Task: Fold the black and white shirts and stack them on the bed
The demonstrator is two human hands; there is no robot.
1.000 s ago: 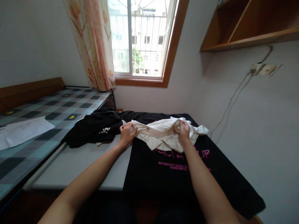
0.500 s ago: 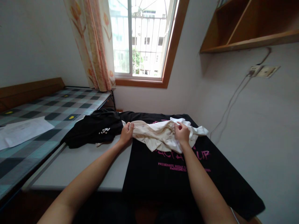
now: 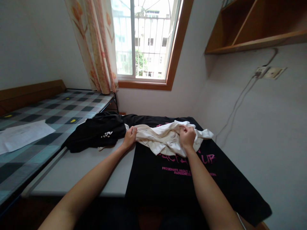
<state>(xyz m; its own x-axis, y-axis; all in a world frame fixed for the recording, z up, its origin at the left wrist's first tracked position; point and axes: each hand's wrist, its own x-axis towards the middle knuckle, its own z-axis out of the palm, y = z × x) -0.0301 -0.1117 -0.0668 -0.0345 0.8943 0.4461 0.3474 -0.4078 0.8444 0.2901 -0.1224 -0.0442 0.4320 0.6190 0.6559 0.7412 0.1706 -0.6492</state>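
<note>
A crumpled cream-white garment (image 3: pixel 163 140) stretches between my two hands; its exact kind is not clear from the folds. My left hand (image 3: pixel 130 135) is closed on its left end, thumb on top. Toward its right part, my right hand (image 3: pixel 187 135) pinches the fabric, with whiter cloth bunched beyond the fingers. Underneath lies a black T-shirt (image 3: pixel 153 182) with pink lettering, spread flat and hanging over the table's front edge. Beside my left hand is a bunched black garment (image 3: pixel 93 131) with a small white print.
The white table (image 3: pixel 79 172) shows bare at the left. A bed with a checked mattress (image 3: pixel 79 107) stands left of it, with paper sheets (image 3: pixel 26 134) on top. A wooden shelf (image 3: pixel 251 44) and a socket with a cable (image 3: pixel 261 72) are on the right wall.
The fingers of my right hand have curled in more tightly on the cream-white garment. My left hand and the other clothes stay nearly the same.
</note>
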